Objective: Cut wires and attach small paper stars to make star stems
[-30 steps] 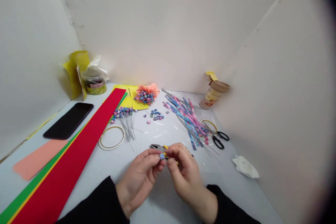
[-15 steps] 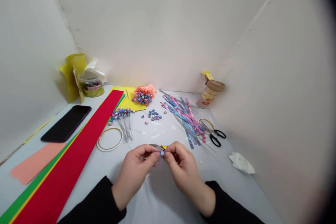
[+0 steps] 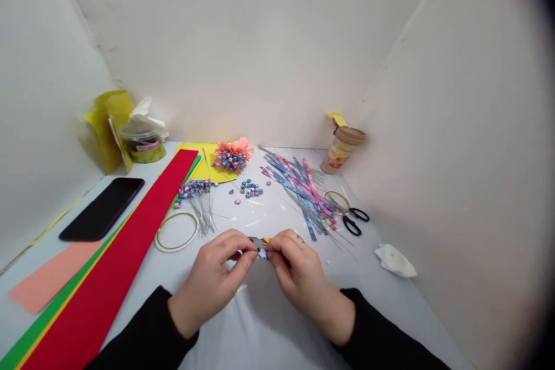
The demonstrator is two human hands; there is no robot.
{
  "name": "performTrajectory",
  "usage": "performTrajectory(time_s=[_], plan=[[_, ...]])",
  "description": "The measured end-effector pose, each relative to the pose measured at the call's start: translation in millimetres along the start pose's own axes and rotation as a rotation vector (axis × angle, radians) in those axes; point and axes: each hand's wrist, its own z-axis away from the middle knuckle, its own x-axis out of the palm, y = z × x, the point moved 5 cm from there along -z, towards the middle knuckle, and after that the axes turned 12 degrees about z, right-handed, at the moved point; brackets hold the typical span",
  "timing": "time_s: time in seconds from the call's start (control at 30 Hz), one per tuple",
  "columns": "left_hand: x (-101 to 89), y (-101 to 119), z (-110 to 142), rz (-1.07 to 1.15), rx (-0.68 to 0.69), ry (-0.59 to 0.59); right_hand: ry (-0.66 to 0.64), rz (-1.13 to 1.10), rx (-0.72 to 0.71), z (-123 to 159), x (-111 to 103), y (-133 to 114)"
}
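Between my two hands, low in the middle of the view, is a small pale blue folded paper star (image 3: 262, 254). My left hand (image 3: 213, 278) pinches it from the left with thumb and forefinger. From the other side my right hand (image 3: 302, 278) closes its thumb and fingertips on it, hiding part of it. Just behind the fingertips lie pliers (image 3: 258, 242) with a bit of yellow handle showing; the rest is covered by my right hand. Farther back is a loose cluster of blue and pink paper stars (image 3: 251, 188).
Left are long red paper strips (image 3: 143, 243), a phone (image 3: 103, 208), a tape roll (image 3: 158, 237) and wired stars (image 3: 195, 189). A star bouquet (image 3: 233, 156) lies at the back. Patterned paper strips (image 3: 299, 188), scissors (image 3: 353, 222), a cup (image 3: 342, 151) and crumpled tissue (image 3: 395, 260) are right.
My left hand has turned over, its back now facing up, and its fingertips have shifted a little left. The star stays pinched between both hands. The whole view has drifted slightly.
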Motion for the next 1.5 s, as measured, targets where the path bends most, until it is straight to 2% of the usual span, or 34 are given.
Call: performTrajectory(time_s=[0.1,0.23,0.4,0.53,0.63,0.77,0.87,1.3,1.5], plan=[[-2.4,6,-2,-0.071,0.111,-0.06,-0.011,0.026,-0.045,1,0,-2],[0.1,9,0,-0.093,0.165,-0.146,-0.029,0.06,-0.047,3,0,-5],[3.5,11,7,-0.137,0.263,-0.145,-0.075,0.107,-0.091,7,1,-12],[6.7,10,11,-0.138,0.308,-0.149,-0.031,0.132,-0.141,10,2,-15],[3.8,10,12,-0.117,0.326,-0.098,-0.011,0.114,-0.124,10,3,-13],[-6.1,8,11,-0.047,0.277,0.024,0.05,0.039,-0.04,6,-1,-7],[-9.9,6,9,-0.043,0.21,0.061,0.064,0.048,-0.021,4,-5,-3],[-6.7,1,7,-0.105,0.145,0.016,0.019,0.156,-0.182,3,-11,-3],[-4.2,-2,4,-0.117,0.12,-0.013,-0.093,0.204,-0.239,-4,-17,-2]])
